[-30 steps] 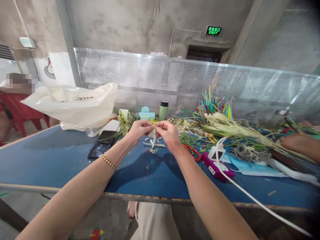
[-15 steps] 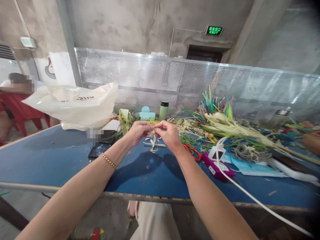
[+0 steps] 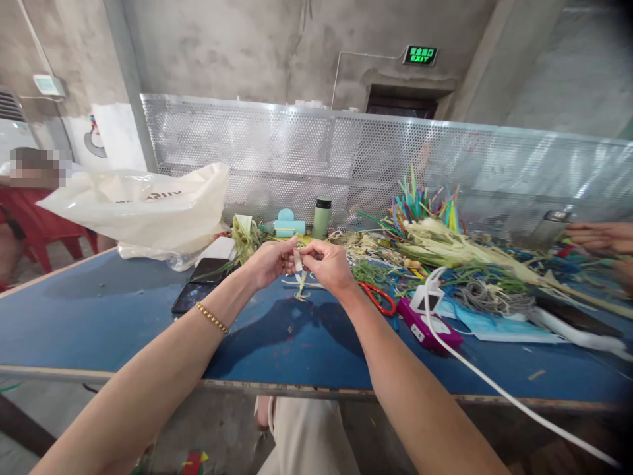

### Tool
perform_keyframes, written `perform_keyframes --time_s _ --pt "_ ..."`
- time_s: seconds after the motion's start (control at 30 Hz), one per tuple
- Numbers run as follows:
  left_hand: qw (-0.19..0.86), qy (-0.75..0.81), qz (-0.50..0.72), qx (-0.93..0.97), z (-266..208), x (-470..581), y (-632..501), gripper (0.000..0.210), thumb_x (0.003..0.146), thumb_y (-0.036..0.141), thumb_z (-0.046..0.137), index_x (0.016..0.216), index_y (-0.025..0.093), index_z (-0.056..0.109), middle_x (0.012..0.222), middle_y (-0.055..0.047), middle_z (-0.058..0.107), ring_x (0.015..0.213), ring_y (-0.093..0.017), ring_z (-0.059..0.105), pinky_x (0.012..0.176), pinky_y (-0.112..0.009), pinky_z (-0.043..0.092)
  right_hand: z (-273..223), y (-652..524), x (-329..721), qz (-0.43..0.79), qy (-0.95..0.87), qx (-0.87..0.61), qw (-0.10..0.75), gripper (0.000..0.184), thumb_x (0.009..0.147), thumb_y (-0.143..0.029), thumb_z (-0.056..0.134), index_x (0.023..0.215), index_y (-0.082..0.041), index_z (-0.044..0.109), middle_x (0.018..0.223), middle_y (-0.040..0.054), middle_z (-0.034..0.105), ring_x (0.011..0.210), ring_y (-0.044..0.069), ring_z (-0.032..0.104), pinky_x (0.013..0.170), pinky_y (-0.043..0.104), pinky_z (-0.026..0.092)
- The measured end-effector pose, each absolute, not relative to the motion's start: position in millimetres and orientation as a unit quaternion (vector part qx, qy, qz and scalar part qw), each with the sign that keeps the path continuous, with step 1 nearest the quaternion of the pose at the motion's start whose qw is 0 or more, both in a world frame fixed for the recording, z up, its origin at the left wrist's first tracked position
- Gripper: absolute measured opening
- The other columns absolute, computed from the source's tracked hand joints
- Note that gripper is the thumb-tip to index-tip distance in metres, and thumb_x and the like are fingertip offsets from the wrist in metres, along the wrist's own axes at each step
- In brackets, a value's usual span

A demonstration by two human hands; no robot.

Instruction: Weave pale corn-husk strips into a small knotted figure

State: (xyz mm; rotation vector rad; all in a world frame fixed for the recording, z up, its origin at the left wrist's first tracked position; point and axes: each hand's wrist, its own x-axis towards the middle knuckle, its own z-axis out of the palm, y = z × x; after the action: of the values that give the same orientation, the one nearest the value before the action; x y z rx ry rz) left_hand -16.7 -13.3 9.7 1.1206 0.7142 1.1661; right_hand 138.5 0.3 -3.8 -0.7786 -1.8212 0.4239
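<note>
Above the blue table, my left hand (image 3: 274,264) and my right hand (image 3: 329,265) meet around a small pale strip (image 3: 298,260), which looks like corn husk. The right thumb and forefinger pinch it. On the other side, the left fingers are curled against it, thumb raised. Just below the hands are thin, pale husk scraps (image 3: 301,290); whether they join the held strip I cannot tell. Red-handled scissors (image 3: 378,298) lie to the right of my right hand, beside green strands (image 3: 370,277).
Left stand a white plastic bag (image 3: 143,204) and dark phones (image 3: 192,297). A green bottle (image 3: 322,219) is behind my hands. Rightward are a purple power strip (image 3: 428,326) with a white cable, a husk bundle (image 3: 455,247), pipe cleaners (image 3: 420,204) and another person's hand (image 3: 601,237).
My left hand has opened slightly and turned, its thumb now upward, and the pale strip shows upright between my hands. At the far right, another person's hand has moved further into view.
</note>
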Motion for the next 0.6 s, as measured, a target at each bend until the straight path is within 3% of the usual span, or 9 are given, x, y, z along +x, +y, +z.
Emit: perform_keyframes --time_s 0.17,0.43,0.6 --pt "0.61 0.307 0.525 0.508 6.2 -17.7 -12.4 0.015 0.074 0.015 0.071 0.063 0.009 0.062 0.054 -0.004 0.057 0.048 -0.01 0.053 0.05 -0.024 0.041 -4.0 -0.2 137.8 0.194 -0.751 -0.323 0.541 0.008 0.073 -0.022 0.061 0.073 -0.018 0.068 0.063 0.0 0.066 0.056 0.013 0.061 0.055 0.024 0.049" --pt "0.593 0.303 0.501 0.552 7.4 -23.0 -14.1 0.019 0.072 0.017 0.077 0.062 0.01 0.062 0.056 -0.004 0.059 0.051 -0.009 0.053 0.054 -0.024 0.041 -3.3 -1.8 138.1 0.217 -0.747 -0.318 0.543 0.009 0.076 -0.023 0.061 0.075 -0.017 0.068 0.065 0.0022 0.068 0.057 0.014 0.062 0.056 0.026 0.052" --pt "0.479 0.358 0.515 0.615 9.6 -23.5 -14.3 0.015 0.074 0.017 0.073 0.063 0.01 0.065 0.052 -0.003 0.059 0.048 -0.009 0.051 0.05 -0.023 0.037 -1.5 -0.2 140.0 0.216 -0.74 -0.339 0.54 0.009 0.075 -0.022 0.062 0.078 -0.017 0.069 0.068 0.0032 0.07 0.058 0.015 0.063 0.057 0.027 0.052"
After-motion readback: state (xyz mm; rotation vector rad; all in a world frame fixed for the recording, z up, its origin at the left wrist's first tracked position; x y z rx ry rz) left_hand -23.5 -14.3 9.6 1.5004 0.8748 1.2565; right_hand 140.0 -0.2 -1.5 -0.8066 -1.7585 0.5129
